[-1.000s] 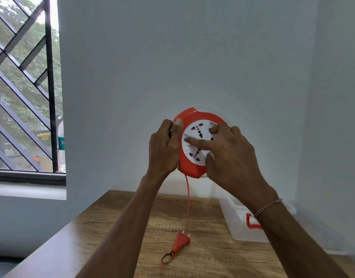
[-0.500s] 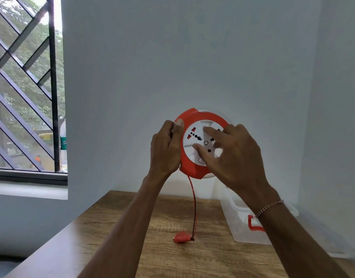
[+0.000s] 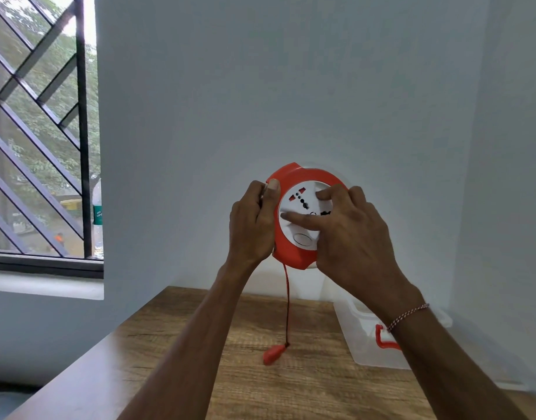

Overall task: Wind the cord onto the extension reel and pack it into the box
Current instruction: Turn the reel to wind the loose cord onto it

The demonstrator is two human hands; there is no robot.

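The orange, white-faced reel [image 3: 297, 216] is clasped at its edge by the left hand [image 3: 251, 225], right hand [image 3: 348, 231] fingers pressing its face, whose sockets have rotated, while the plug [image 3: 272, 353] below now swings higher.

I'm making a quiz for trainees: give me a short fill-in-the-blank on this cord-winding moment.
1. The left hand grips the reel's ____ edge.
2. The right hand's fingers press on the reel's ____ socket face.
3. The cord hangs down to a red ____ above the table.
4. The clear box has a ____ latch.

Missing words: left; white; plug; red

Wooden table [image 3: 175, 374]; barred window [image 3: 42, 131]; bottle [image 3: 97, 213] outside.
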